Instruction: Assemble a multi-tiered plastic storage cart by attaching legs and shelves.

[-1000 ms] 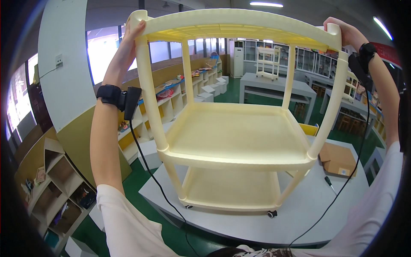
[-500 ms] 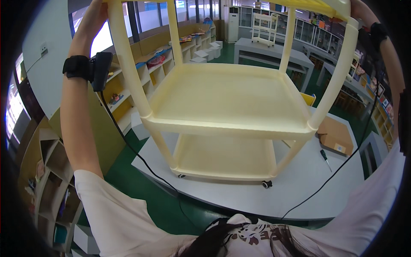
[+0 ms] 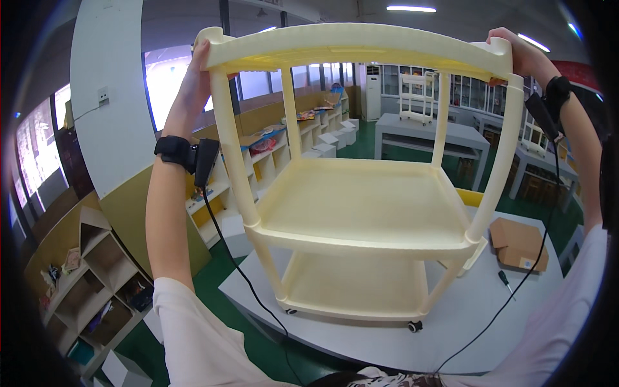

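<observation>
A cream plastic trolley stands before me, with a middle shelf, a bottom shelf and small black casters. Across its posts lies the top tray, seen from its underside and near rim. My left hand is closed round the tray's near left corner, above the left front post. At the right corner, my right hand grips the tray's side, fingers partly hidden behind it. The top end of the right front post shows beside that corner; whether it is seated in the tray I cannot tell.
The trolley stands on a grey table. To its right lie a cardboard box and a screwdriver. Cables hang from both wrist devices. Behind are low shelves and another table bearing a similar trolley.
My view has tilted upward, so the top tray and both hands now show fully, and the trolley sits lower in the picture. Both hands stay on the tray's corners.
</observation>
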